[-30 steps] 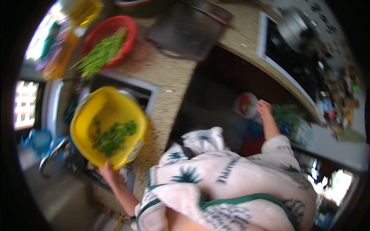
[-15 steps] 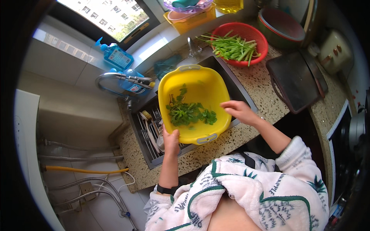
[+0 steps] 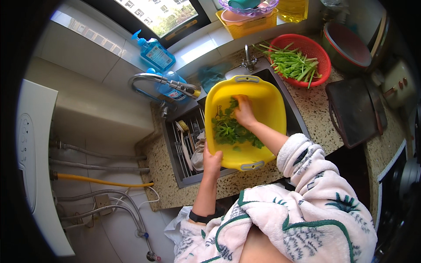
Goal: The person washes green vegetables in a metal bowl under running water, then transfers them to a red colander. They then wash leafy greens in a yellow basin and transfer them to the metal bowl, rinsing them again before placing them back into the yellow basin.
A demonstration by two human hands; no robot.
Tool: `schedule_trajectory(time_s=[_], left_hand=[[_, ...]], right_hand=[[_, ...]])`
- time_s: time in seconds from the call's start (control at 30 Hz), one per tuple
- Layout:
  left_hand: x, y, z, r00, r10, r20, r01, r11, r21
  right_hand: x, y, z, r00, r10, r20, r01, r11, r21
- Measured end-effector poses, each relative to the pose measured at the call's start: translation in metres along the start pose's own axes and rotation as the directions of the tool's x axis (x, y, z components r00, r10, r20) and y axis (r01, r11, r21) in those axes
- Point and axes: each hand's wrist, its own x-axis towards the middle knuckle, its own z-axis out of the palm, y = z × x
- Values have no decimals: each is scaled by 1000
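Note:
A square yellow basin (image 3: 269,105) rests over the sink, slightly tilted. My left hand (image 3: 212,163) is closed on its near-left rim, thumb on the wall. Inside lie wet green leaves (image 3: 228,133), resembling celery or parsley leaves, spread along the left side and bottom. Reaching into the basin, my right hand (image 3: 244,110) has its fingers curled on the leaves at the upper left, and the fingertips are partly hidden among them.
Left of the basin, a dish rack (image 3: 177,151) in the sink (image 3: 298,118) holds brushes and a cloth. A faucet (image 3: 153,79) and blue bottles (image 3: 158,55) stand behind. At right are a red colander (image 3: 323,61) of cut green stalks and a dark cutting board (image 3: 355,107).
My right hand has moved from the basin's right rim into the basin and onto the leaves. My left hand keeps hold of the rim. The whole view has shifted slightly.

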Motion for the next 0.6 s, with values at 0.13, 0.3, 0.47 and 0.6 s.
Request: schedule_trajectory(time_s=[0.13,0.3,0.47,0.6], left_hand=[[3,-7,2,1000,-12,19,12,1000,1],[9,-8,4,999,30,-11,-30,1000,6],[13,-1,2,998,32,-45,-31,999,34],[15,6,-1,995,82,-52,-81,997,17]], right_hand=[[-9,-42,5,951,-71,301,54,996,66],[-45,-61,-19,772,-220,597,341,935,-96],[-53,-50,-48,587,-293,755,534,841,-89],[-39,-44,-74,570,-255,781,584,795,-166]])
